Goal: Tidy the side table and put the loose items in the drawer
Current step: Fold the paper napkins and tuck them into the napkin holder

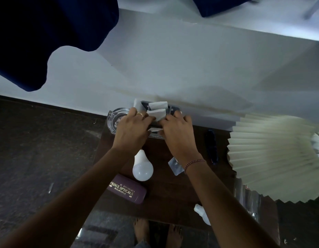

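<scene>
A dark wooden side table [160,199] stands against the wall. At its far edge sits a small dark tray [174,109] holding folded white paper slips [157,112]. My left hand [132,125] and my right hand [178,129] both close on the tray's near side, fingers touching the slips. A white light bulb [142,167] lies on the table between my forearms. Nearer lie a purple spectacle case [127,191], a small clear packet [175,166], a dark slim object [211,145] and a white item [201,213] at the front edge. No drawer is visible.
A glass ashtray [115,119] sits at the table's far left corner, beside my left hand. A pleated cream lampshade [273,156] overhangs the right side. Dark blue curtain [48,38] hangs at upper left. My bare feet [157,231] stand on the dark floor.
</scene>
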### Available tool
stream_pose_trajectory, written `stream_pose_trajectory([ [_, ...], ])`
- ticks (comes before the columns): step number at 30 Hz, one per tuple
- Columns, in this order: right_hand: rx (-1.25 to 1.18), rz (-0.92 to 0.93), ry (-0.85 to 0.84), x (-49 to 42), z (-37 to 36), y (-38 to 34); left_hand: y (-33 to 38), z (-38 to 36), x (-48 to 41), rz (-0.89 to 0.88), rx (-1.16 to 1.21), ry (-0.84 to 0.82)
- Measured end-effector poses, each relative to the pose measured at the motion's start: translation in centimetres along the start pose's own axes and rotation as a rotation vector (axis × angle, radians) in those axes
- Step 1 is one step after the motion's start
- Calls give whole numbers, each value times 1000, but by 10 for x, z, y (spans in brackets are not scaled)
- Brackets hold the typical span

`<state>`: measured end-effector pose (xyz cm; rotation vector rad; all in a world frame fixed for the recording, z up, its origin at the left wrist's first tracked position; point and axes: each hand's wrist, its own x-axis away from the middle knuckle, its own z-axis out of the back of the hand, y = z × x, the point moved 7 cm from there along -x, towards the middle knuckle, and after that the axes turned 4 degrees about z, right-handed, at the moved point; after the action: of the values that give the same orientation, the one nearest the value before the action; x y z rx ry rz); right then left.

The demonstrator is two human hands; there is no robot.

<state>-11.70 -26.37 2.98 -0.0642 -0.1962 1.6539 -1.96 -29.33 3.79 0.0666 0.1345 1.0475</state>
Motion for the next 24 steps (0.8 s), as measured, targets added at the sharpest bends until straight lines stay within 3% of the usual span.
stream_pose_trajectory([
  [9,-28,-28,35,10,0,6,-3,1,12,55,49,-22],
  [17,-136,-136,168,32,19,21,-9,9,34,172,176,120],
  [24,-209,-197,207,54,18,31,-2,1,47,235,191,124],
])
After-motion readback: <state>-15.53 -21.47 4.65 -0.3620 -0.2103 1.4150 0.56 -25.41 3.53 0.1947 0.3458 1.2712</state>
